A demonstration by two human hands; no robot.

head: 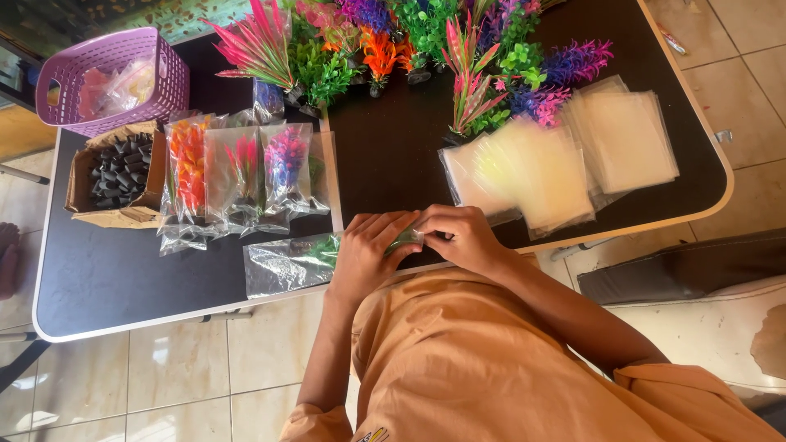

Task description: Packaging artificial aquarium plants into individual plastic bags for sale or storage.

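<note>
I am pinching the end of a clear plastic bag [291, 263] holding a green plastic plant between both hands at the near edge of the black table [106, 274]. My left hand [368, 254] is lying flat over the bag's end with fingers closing down on it, and my right hand [463, 237] is curling around the same end, thumb and fingers gripping narrowly. The rest of the bag is stretching out along the near edge toward the table's left side.

Just beyond it, a row of filled bags [233, 176] with orange, red and purple plants is lying side by side. Beside them, a cardboard box [115, 176] of small black bases is sitting, with a purple basket [110, 78] at the far left corner. Loose bright plastic plants [417, 41] are crowding the far edge. Stacks of empty clear bags [565, 151] are fanning out near the right corner, just beyond my right hand.
</note>
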